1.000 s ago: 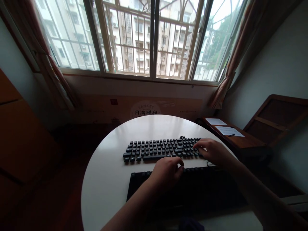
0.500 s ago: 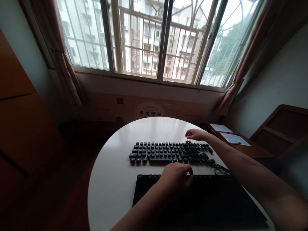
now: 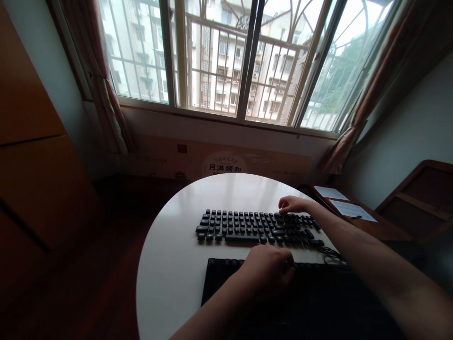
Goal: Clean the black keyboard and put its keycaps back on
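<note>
Right hand [image 3: 290, 204] near keycaps [image 3: 248, 230], round white table [image 3: 170, 264]; barred window [image 3: 250, 66], curtains [image 3: 105, 101]

Under the window [image 3: 244, 61], a tan panel [image 3: 198, 152] carries the dark characters 月满颐和 [image 3: 225, 168]. Arched Latin capitals [image 3: 226, 160] above them are too blurred to be sure of, and a line below is mostly hidden by the surface [image 3: 170, 269]. Markings on the black keycaps [image 3: 244, 218] and white sheets [image 3: 354, 210] are too small to read.
</note>
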`<state>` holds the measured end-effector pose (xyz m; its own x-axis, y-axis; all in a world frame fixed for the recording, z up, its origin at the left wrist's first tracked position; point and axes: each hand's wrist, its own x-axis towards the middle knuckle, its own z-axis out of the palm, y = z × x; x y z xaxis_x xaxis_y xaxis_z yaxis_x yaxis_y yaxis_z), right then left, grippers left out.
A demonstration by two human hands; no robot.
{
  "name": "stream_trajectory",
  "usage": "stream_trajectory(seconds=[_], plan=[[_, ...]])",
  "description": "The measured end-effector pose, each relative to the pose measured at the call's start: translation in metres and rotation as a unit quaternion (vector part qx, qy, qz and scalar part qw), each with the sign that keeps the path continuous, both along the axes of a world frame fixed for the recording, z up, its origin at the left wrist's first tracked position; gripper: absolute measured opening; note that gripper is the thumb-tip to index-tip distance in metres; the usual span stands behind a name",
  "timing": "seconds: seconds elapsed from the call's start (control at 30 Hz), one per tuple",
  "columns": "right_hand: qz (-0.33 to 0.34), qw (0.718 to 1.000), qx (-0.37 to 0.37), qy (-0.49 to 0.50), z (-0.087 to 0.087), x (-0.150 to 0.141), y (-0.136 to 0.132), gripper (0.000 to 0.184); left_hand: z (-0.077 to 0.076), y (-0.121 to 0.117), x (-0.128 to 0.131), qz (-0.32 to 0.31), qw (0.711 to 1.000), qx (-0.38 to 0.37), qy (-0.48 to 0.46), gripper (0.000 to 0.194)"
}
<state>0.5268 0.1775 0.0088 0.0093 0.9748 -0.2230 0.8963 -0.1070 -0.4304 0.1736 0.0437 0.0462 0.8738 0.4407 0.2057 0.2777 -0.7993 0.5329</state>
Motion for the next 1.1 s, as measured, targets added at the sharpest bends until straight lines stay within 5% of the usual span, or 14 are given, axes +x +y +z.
stream_trajectory(seconds=[0.2, 0.4, 0.5, 0.67, 0.83, 1.1], plan=[[-0.018, 0.998, 0.052, 0.020, -0.001, -0.012, -0.003, 0.024, -0.005, 0.002, 0.002, -0.009, 1.000, 0.013, -0.013, 0.016], [-0.014, 0.982, 0.184, 0.040, 0.019, -0.044, -0.015, 0.031, -0.001, 0.001, 0.000, -0.006, 1.000, 0.000, -0.001, 0.017], [0.002, 0.968, 0.240, 0.068, 0.035, -0.065, -0.049, 0.041, 0.000, 0.002, -0.001, 0.001, 1.000, 0.000, -0.004, 0.015], [0.048, 0.933, 0.335, 0.123, 0.051, -0.103, -0.153, 0.052, 0.002, 0.004, 0.001, 0.024, 1.000, 0.008, -0.002, 0.013], [0.035, 0.919, 0.382, 0.088, 0.039, -0.134, -0.223, 0.054, 0.006, 0.004, 0.003, 0.058, 0.998, 0.006, -0.009, 0.024], [0.054, 0.892, 0.448, 0.038, 0.011, -0.150, -0.230, 0.060, 0.003, 0.007, 0.008, 0.059, 0.998, 0.007, 0.007, 0.032]])
